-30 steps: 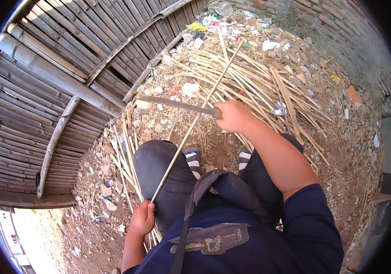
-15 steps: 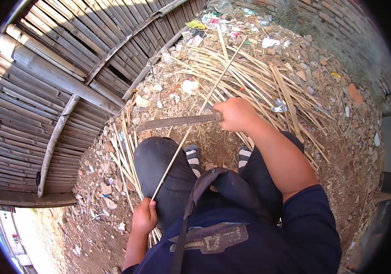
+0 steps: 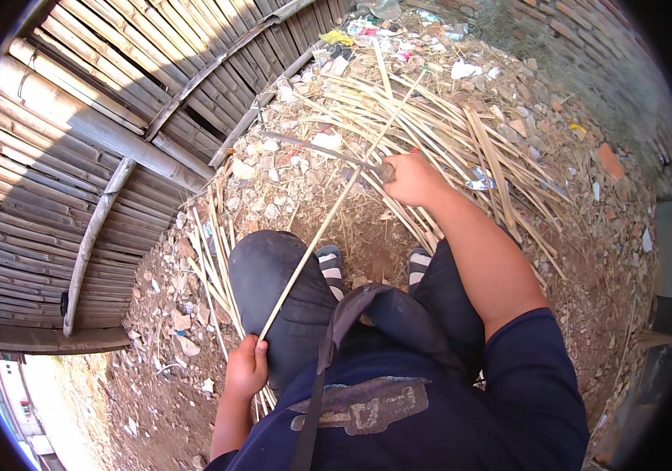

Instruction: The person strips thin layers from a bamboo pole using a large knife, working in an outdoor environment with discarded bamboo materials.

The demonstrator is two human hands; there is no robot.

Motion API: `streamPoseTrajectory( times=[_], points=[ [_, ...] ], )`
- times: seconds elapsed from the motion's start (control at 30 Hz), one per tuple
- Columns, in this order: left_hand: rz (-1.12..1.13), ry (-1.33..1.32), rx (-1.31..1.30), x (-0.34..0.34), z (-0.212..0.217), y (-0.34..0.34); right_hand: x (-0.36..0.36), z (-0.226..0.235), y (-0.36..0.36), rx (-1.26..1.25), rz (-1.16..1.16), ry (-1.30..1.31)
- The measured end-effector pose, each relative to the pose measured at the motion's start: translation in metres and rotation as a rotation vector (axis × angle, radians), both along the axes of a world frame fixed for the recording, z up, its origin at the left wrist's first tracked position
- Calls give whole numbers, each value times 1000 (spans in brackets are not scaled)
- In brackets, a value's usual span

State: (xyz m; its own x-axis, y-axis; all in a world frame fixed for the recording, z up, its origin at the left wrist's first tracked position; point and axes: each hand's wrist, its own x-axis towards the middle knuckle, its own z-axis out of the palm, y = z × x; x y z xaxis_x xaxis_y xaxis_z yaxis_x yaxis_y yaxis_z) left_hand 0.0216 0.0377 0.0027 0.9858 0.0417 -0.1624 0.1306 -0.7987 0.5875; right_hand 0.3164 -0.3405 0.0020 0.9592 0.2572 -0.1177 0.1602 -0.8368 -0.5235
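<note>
While left hand [image 3: 246,367] grips bamboo strip [image 3: 316,239], right hand [image 3: 413,177] clenches blurred blade [image 3: 316,147].

This is an outdoor work yard, a rough patch of ground where bamboo is split by hand. The ground [image 3: 587,259] is bare reddish earth strewn with stones, broken brick bits and scraps of litter. A loose pile of bamboo strips [image 3: 430,118] lies spread across it in bright sunlight. Along one side runs a fence [image 3: 77,157] made of split bamboo slats lashed to thicker poles, weathered grey. On the far side a brick wall [image 3: 587,47] closes the yard in. More thin strips [image 3: 214,259] lie by the fence foot. There is no roof, floor or furniture, only dirt, rubble and cut cane.
</note>
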Motion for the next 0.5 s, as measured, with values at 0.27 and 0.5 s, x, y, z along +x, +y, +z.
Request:
streamPoseTrajectory(
  times=[0.27, 0.5],
  points=[
    [-4, -6, -14, -5, -1, 6, -27, 23, 22, -145, 251, -86],
    [16, 25, -73, -2, -2, 6, 0, 10, -15, 31, -18, -88]
  ],
)
